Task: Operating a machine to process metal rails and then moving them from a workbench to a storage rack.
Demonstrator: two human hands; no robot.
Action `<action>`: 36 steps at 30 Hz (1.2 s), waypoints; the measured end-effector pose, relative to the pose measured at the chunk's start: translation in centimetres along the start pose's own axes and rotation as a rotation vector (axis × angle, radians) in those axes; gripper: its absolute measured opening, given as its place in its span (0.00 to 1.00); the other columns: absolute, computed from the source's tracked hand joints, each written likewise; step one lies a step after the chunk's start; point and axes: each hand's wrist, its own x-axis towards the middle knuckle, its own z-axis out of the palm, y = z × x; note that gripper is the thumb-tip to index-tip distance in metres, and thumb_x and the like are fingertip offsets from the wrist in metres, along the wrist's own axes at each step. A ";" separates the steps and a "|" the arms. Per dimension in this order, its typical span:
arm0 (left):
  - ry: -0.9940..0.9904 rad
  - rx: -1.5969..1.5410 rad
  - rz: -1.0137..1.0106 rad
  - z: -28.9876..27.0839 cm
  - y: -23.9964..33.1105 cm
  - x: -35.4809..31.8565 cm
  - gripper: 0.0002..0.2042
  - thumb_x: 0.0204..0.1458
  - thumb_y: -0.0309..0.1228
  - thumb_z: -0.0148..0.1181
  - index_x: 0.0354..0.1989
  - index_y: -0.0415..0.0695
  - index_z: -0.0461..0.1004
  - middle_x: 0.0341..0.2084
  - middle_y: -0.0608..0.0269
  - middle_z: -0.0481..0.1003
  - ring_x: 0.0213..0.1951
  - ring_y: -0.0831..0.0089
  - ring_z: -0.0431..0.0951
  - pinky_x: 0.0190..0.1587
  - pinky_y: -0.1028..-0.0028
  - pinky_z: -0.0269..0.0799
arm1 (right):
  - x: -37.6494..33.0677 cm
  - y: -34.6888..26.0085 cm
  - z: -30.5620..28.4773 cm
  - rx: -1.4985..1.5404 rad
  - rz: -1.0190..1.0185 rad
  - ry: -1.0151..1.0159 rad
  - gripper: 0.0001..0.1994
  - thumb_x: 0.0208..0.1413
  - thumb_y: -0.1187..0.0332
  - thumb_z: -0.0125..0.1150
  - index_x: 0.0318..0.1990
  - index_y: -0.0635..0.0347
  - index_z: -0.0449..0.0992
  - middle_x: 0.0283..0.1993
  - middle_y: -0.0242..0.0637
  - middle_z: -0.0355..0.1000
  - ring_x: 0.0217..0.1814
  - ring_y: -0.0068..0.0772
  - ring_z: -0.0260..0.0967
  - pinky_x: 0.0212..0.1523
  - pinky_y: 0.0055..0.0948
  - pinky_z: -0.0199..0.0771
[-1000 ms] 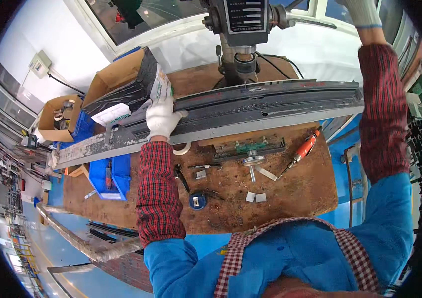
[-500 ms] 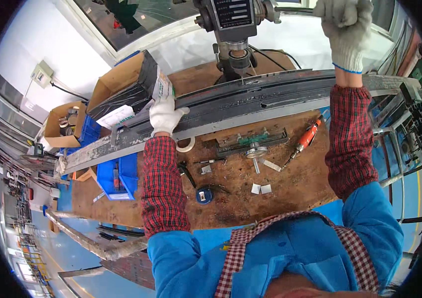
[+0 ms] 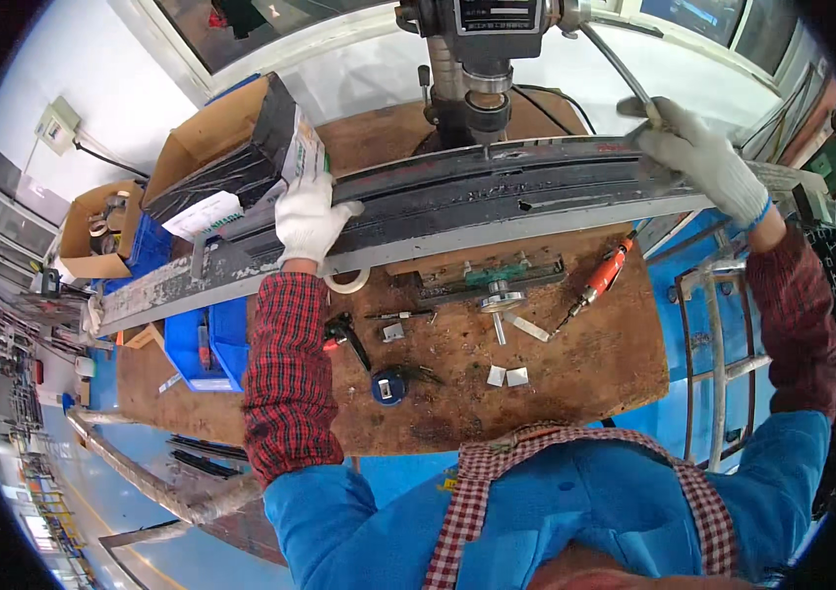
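Observation:
A long dark metal profile lies across the bench under a drill press. My left hand, in a white knitted glove, grips the profile left of the drill, fingers over its far side and thumb stretched out on top. My right hand, gloved too, is closed round the end of the drill press's lever, above the right part of the profile. The drill chuck is just over the profile; I cannot tell whether the bit touches it.
On the wooden bench lie a red air tool, a vise, a tape measure, small metal plates and a tape roll. Blue bins and cardboard boxes stand left. A metal frame is at the right.
My right hand has swung down and outward to the right, and the drill lever now shows in it. My left hand stays on the profile; the whole view has shifted slightly.

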 end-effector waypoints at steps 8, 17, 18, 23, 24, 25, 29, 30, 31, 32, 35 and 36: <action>-0.035 -0.017 -0.018 0.4 0.1 0.1 0.23 0.42 0.46 0.73 0.40 0.42 0.80 0.37 0.55 0.78 0.43 0.55 0.77 0.48 0.62 0.72 | 2.6 4.7 3.1 0.053 0.297 -0.028 0.12 0.65 0.60 0.59 0.38 0.61 0.76 0.21 0.27 0.69 0.13 0.18 0.59 0.12 0.18 0.57; 0.065 -0.035 0.060 0.8 -0.5 -0.4 0.22 0.42 0.42 0.73 0.41 0.41 0.77 0.36 0.56 0.76 0.41 0.53 0.75 0.47 0.62 0.73 | 6.7 12.0 9.0 0.161 0.079 0.248 0.11 0.65 0.61 0.60 0.40 0.59 0.80 0.23 0.24 0.68 0.19 0.15 0.58 0.19 0.17 0.54; 0.070 -0.030 0.061 0.9 -0.3 -0.2 0.22 0.42 0.42 0.73 0.41 0.41 0.77 0.36 0.56 0.76 0.41 0.53 0.75 0.47 0.62 0.73 | 7.2 12.5 9.0 0.165 0.073 0.250 0.11 0.65 0.61 0.60 0.40 0.59 0.80 0.23 0.24 0.68 0.19 0.15 0.58 0.19 0.17 0.54; -0.027 0.047 0.049 0.6 -0.6 -0.1 0.23 0.44 0.49 0.70 0.42 0.44 0.80 0.37 0.56 0.78 0.43 0.55 0.76 0.49 0.62 0.72 | 6.0 11.8 8.7 0.078 0.023 0.221 0.10 0.67 0.61 0.59 0.42 0.58 0.77 0.22 0.24 0.66 0.22 0.17 0.62 0.22 0.20 0.59; -0.035 0.057 0.046 0.7 -0.9 -0.3 0.24 0.44 0.49 0.70 0.42 0.44 0.80 0.37 0.56 0.78 0.43 0.55 0.76 0.49 0.62 0.72 | 4.1 8.8 7.8 -0.006 0.069 0.203 0.10 0.67 0.62 0.58 0.44 0.59 0.76 0.22 0.24 0.66 0.23 0.18 0.62 0.23 0.20 0.59; -0.038 0.065 0.046 0.7 -0.9 -0.2 0.24 0.45 0.50 0.70 0.43 0.44 0.80 0.37 0.56 0.78 0.43 0.55 0.76 0.49 0.62 0.72 | 3.2 7.8 6.5 -0.004 0.072 0.210 0.10 0.67 0.62 0.58 0.44 0.59 0.76 0.22 0.24 0.66 0.23 0.18 0.62 0.23 0.20 0.59; -0.044 0.078 0.042 0.3 -0.5 0.3 0.24 0.45 0.51 0.69 0.43 0.44 0.80 0.37 0.56 0.78 0.43 0.55 0.76 0.48 0.62 0.72 | -0.2 -0.8 1.3 -0.199 0.160 -0.033 0.15 0.70 0.61 0.52 0.56 0.61 0.74 0.25 0.27 0.69 0.23 0.19 0.63 0.24 0.20 0.62; -0.052 0.078 0.042 0.1 -0.6 0.3 0.24 0.46 0.51 0.69 0.43 0.44 0.80 0.38 0.56 0.78 0.43 0.55 0.76 0.48 0.62 0.72 | -0.1 -1.4 0.7 -0.202 0.159 -0.030 0.15 0.70 0.61 0.52 0.56 0.61 0.74 0.25 0.27 0.69 0.23 0.19 0.63 0.24 0.20 0.62; -0.061 0.079 0.040 -0.1 -0.7 0.2 0.24 0.46 0.51 0.69 0.43 0.44 0.80 0.38 0.56 0.78 0.43 0.55 0.76 0.48 0.62 0.71 | 0.3 -1.7 0.2 -0.278 0.186 -0.076 0.16 0.70 0.61 0.52 0.56 0.61 0.74 0.26 0.27 0.70 0.23 0.19 0.63 0.24 0.20 0.62; -0.071 0.081 0.035 -0.3 -0.7 0.0 0.24 0.46 0.51 0.69 0.43 0.44 0.79 0.38 0.56 0.78 0.43 0.55 0.76 0.48 0.62 0.71 | 0.7 -1.9 0.0 -0.352 0.212 -0.125 0.16 0.70 0.60 0.51 0.56 0.61 0.74 0.26 0.28 0.70 0.23 0.19 0.64 0.24 0.20 0.62; 0.111 0.069 0.108 -0.8 1.4 -0.5 0.23 0.47 0.50 0.68 0.44 0.44 0.79 0.38 0.56 0.78 0.43 0.55 0.76 0.48 0.62 0.72 | 0.4 0.4 0.1 -0.315 0.125 -0.064 0.16 0.70 0.60 0.51 0.55 0.62 0.75 0.26 0.28 0.70 0.24 0.19 0.64 0.24 0.21 0.63; 0.204 0.066 0.146 -0.8 2.4 -0.3 0.23 0.47 0.50 0.68 0.44 0.44 0.79 0.38 0.57 0.78 0.43 0.55 0.77 0.47 0.62 0.72 | 0.4 1.6 0.5 -0.294 0.079 -0.031 0.16 0.70 0.60 0.52 0.55 0.62 0.75 0.26 0.28 0.70 0.24 0.19 0.64 0.25 0.21 0.63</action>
